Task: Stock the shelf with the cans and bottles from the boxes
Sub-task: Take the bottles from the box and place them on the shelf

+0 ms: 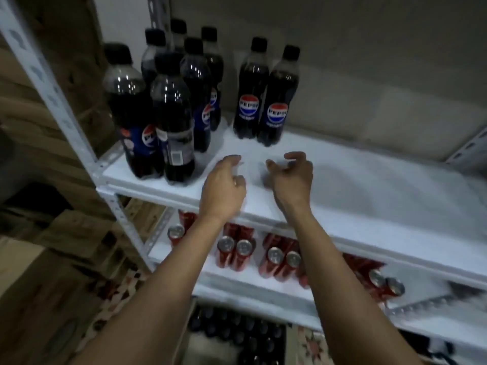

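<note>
Both fingers (234,160) loosely curled, holding nothing

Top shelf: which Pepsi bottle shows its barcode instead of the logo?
The front bottle of the left cluster, nearest the left hand. Its label is turned barcode-out; the other readable labels show the logo.

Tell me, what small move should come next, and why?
Probably draw both hands back and down to the bottles in the box. The left hand and right hand hold nothing, two bottles stand just beyond them, and the upper shelf has room.
</note>
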